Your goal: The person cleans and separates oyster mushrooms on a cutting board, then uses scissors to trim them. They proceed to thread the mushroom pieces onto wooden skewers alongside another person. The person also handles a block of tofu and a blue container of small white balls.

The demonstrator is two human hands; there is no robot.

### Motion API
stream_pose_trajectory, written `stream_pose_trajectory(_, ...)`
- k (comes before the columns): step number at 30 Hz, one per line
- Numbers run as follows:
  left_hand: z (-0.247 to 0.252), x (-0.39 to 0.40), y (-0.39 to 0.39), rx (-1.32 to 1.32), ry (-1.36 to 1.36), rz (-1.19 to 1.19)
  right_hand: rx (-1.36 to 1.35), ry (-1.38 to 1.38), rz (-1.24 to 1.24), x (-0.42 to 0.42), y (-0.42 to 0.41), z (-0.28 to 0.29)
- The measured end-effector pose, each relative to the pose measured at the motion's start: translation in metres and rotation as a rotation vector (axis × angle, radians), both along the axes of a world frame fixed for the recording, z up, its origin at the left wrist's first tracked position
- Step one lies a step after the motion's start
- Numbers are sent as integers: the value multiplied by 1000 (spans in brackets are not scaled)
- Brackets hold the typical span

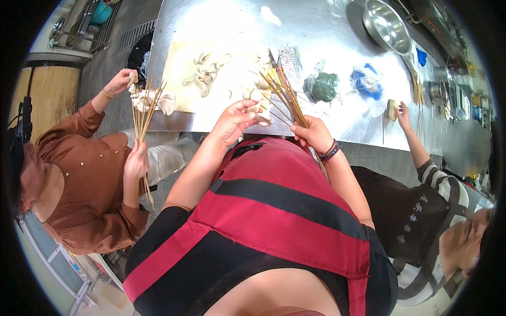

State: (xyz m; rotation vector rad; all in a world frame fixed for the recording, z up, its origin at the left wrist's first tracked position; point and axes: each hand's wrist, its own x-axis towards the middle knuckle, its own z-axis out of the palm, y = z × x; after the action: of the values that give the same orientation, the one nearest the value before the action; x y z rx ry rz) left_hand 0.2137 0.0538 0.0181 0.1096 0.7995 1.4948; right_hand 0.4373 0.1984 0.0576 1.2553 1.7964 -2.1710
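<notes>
My left hand (pixel 236 120) pinches a pale piece of food (pixel 263 116), perhaps mushroom, between thumb and fingers at the table's near edge. In my right hand (pixel 314 134) is a bundle of thin wooden skewers (pixel 290 98), fanned out towards the far side of the table. A few skewers splay leftward, and their tips come close to the pale piece; whether one pierces it I cannot tell. Beyond my left hand, more pale pieces (pixel 205 73) lie scattered on a cream-coloured board (pixel 178 59), partly washed out by glare. Scissors (pixel 273 59) show behind the skewers.
On the steel table (pixel 336 43) are a plastic-wrapped green bundle (pixel 325 86), a blue item in clear plastic (pixel 367 81) and a large steel bowl (pixel 387 25). A co-worker at left holds skewers (pixel 148 114) and pale pieces; another at right reaches towards a yellowish block (pixel 391 110).
</notes>
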Motion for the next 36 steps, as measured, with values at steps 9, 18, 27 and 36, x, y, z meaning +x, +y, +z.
stream_pose_trajectory(9, -29, 0, -1, -48, -49, 27, -109, -64, 40, -14, 27, -30)
stream_pose_trajectory(18, -73, 8, -25, -409, -8, 57, -88, -131, -8, -51, 64, -83)
stream_pose_trajectory(27, -74, 26, -8, -302, 605, -71, 205, -159, 110, -101, 74, -117)
stream_pose_trajectory(36, -75, 39, 58, -4, 1559, -167, 376, -213, -128, -49, 100, -132)
